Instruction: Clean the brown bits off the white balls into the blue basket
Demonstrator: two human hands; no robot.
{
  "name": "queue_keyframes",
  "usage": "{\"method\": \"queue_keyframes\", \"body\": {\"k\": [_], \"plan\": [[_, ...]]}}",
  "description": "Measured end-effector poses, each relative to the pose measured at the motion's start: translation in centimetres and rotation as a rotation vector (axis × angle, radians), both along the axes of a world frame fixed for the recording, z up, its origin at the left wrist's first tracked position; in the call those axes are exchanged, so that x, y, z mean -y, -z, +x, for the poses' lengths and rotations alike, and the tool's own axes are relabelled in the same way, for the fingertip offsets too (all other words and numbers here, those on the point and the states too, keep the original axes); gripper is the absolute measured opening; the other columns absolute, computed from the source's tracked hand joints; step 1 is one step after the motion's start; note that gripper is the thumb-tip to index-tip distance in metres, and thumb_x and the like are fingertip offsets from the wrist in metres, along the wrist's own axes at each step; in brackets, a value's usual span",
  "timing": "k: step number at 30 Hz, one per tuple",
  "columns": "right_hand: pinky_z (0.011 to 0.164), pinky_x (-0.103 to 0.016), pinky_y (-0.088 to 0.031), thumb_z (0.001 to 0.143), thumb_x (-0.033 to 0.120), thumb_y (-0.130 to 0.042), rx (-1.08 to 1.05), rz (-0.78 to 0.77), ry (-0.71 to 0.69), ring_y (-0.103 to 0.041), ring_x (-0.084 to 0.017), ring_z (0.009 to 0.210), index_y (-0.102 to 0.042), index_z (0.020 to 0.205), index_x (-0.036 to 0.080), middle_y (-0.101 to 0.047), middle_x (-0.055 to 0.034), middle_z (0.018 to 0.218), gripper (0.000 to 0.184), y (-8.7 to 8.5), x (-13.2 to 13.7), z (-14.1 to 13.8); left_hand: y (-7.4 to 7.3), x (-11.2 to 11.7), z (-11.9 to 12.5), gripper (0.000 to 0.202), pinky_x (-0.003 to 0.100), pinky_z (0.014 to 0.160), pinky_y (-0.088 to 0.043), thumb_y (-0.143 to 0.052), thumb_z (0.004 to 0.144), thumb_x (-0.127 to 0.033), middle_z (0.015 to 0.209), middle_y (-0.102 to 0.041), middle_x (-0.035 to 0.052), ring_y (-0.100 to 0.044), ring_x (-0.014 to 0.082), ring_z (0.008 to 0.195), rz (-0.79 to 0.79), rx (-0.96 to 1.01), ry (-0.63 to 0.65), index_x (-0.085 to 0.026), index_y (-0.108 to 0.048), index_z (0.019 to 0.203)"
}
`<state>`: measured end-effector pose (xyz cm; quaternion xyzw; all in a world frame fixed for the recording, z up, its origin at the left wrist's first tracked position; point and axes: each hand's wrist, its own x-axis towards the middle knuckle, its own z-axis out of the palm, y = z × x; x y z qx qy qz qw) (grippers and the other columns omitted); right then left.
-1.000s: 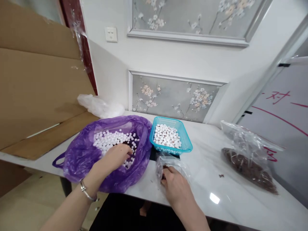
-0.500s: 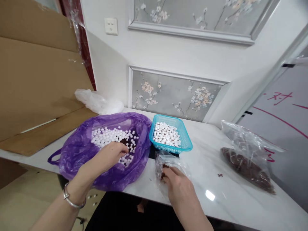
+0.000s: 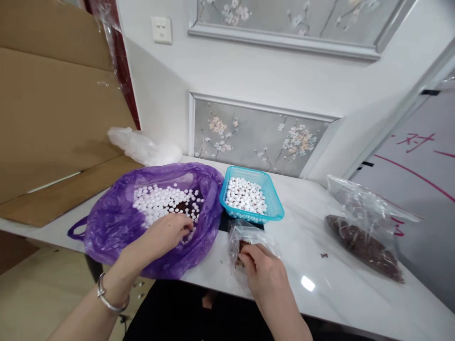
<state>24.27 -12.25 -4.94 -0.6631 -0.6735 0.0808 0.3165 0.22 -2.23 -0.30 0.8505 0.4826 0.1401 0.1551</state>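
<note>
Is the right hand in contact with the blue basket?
Apart. In the head view, part of the small clear bag shows between the right hand and the blue basket.

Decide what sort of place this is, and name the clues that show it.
Perhaps a room in a home or small office, doubling as a workspace: floral wall panels, a board with red writing, and a white table holding a purple bag of white balls.

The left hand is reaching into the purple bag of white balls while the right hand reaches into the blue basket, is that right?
Not quite: the head view shows the right hand at the clear bag in front of the blue basket. The left hand is indeed reaching into the purple bag of white balls.
</note>
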Motion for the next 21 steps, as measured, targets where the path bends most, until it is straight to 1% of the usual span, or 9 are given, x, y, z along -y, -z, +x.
{"method": "queue_keyframes", "body": {"k": [4,6,8,10,12,13,15,18,21], "plan": [[0.063,-0.027,-0.051,0.087,0.014,-0.046,-0.139,0.075,-0.011,-0.065,-0.018,0.068,-0.061,0.097,0.019,-0.067,-0.0041,0.082,0.019,0.3,0.4,0.4,-0.5,0.8,-0.1,0.028,0.035,0.086,-0.046,-0.046,0.09,-0.027,0.105,-0.072,0.0094,-0.065,0.0252,0.094,0.059,0.159,-0.044,-0.019,-0.071,0.097],[0.065,-0.026,-0.052,0.085,0.011,-0.047,-0.192,0.103,-0.036,-0.065,-0.017,0.069,-0.063,0.096,0.019,-0.068,-0.0036,0.082,0.021,0.4,0.5,0.5,-0.8,2.0,0.5,0.025,0.032,0.085,-0.048,-0.051,0.09,-0.034,0.106,-0.072,0.0085,-0.065,0.0238,0.096,-0.006,0.369,-0.075,-0.019,-0.071,0.098],[0.067,-0.027,-0.052,0.085,0.012,-0.049,-0.234,0.128,-0.065,-0.064,-0.017,0.07,-0.065,0.083,0.021,-0.068,-0.0036,0.081,0.018,0.3,0.6,0.5,-0.9,3.8,1.5,0.022,0.028,0.08,-0.051,-0.064,0.084,-0.037,0.098,-0.074,0.0063,-0.066,0.0215,0.09,-0.241,0.704,-0.106,-0.021,-0.072,0.096],[0.07,-0.027,-0.052,0.086,0.013,-0.05,-0.271,0.147,-0.083,-0.065,-0.018,0.076,-0.065,0.075,0.021,-0.069,-0.0047,0.085,0.02,0.1,0.7,0.4,-0.8,5.6,2.9,0.023,0.025,0.076,-0.052,-0.075,0.075,-0.035,0.087,-0.075,0.0046,-0.067,0.0182,0.082,-0.573,1.029,-0.13,-0.021,-0.075,0.093],[0.076,-0.027,-0.052,0.088,0.014,-0.05,-0.301,0.158,-0.082,-0.066,-0.018,0.084,-0.067,0.076,0.02,-0.07,-0.0058,0.093,0.022,-0.2,1.1,0.3,-0.6,7.2,4.2,0.021,0.021,0.074,-0.052,-0.08,0.071,-0.032,0.08,-0.074,0.0033,-0.066,0.0136,0.075,-0.83,1.218,-0.125,-0.02,-0.077,0.088],[0.078,-0.027,-0.051,0.088,0.014,-0.05,-0.327,0.159,-0.076,-0.066,-0.019,0.087,-0.068,0.078,0.021,-0.07,-0.0058,0.095,0.022,-0.5,1.3,0.3,-0.5,7.7,4.8,0.019,0.019,0.074,-0.052,-0.081,0.071,-0.03,0.079,-0.073,0.0029,-0.066,0.0116,0.073,-0.915,1.285,-0.117,-0.019,-0.077,0.086],[0.079,-0.027,-0.051,0.088,0.015,-0.052,-0.42,0.129,-0.064,-0.066,-0.019,0.087,-0.069,0.08,0.021,-0.071,-0.0047,0.094,0.02,-1.0,1.8,0.1,-0.3,8.3,5.7,0.015,0.016,0.072,-0.052,-0.08,0.073,-0.028,0.079,-0.071,0.0025,-0.063,0.0085,0.07,-1.023,1.382,-0.096,-0.017,-0.077,0.083],[0.073,-0.027,-0.051,0.089,0.02,-0.055,-0.631,0.066,-0.041,-0.066,-0.018,0.077,-0.067,0.081,0.022,-0.071,-0.0022,0.083,0.014,-2.0,2.8,-0.2,-0.2,8.5,6.5,0.012,0.013,0.066,-0.052,-0.079,0.075,-0.025,0.077,-0.068,0.0022,-0.06,0.0059,0.065,-1.118,1.466,-0.081,-0.015,-0.077,0.08],[0.066,-0.024,-0.049,0.09,0.025,-0.056,-0.762,0.114,-0.036,-0.062,-0.016,0.071,-0.065,0.078,0.022,-0.066,-0.0004,0.075,0.015,-3.0,3.5,-0.5,-0.1,8.5,7.2,0.014,0.012,0.062,-0.052,-0.082,0.071,-0.025,0.072,-0.065,0.0012,-0.058,0.0051,0.061,-1.165,1.513,-0.119,-0.015,-0.076,0.079]]}}
